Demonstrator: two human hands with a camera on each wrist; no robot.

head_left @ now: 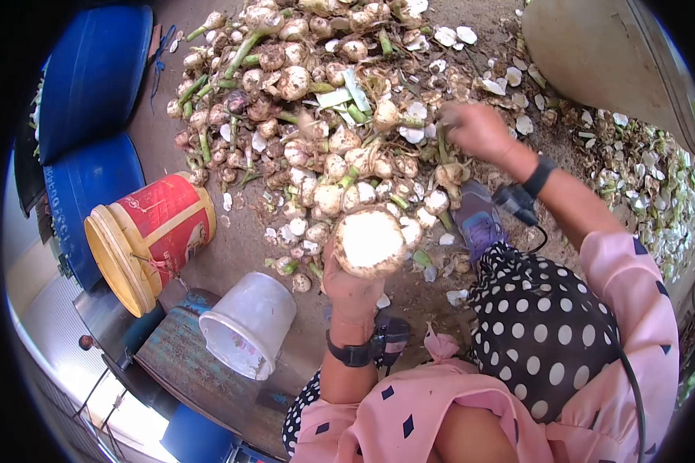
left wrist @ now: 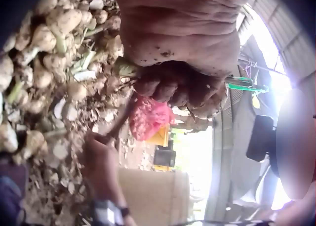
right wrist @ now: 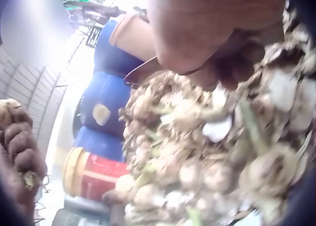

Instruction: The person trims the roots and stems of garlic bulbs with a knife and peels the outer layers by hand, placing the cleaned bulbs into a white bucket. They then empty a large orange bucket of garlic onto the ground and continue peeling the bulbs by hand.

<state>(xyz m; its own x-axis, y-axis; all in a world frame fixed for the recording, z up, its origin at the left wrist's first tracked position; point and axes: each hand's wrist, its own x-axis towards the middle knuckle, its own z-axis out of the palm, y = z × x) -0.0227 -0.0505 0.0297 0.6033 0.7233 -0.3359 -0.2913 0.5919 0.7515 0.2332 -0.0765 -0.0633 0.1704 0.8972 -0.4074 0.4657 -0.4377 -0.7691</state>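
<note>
In the head view the left hand [head_left: 353, 289] is mostly hidden behind the big peeled bulb [head_left: 369, 243] it holds up. The right hand [head_left: 477, 131] has its fingertips buried in the pile of bulbs [head_left: 309, 116], so what they grip cannot be told. Both wrist views are blurred. The blue barrels [head_left: 93, 77] are cut off by the dark rim of the picture.

Left hand [head_left: 349, 287] grips 1 large pale root bulb [head_left: 369, 242], cut face up, held near the pile of bulbs [head_left: 309, 116] on the dirt ground. Right hand [head_left: 475, 131] reaches into the pile's right edge, fingers curled on a stem. Red-yellow bucket [head_left: 150, 235] lies tipped at left, white bucket [head_left: 249, 324] beside it, 2 blue drums [head_left: 93, 116] behind. White peelings [head_left: 641, 193] scattered at right.
</note>
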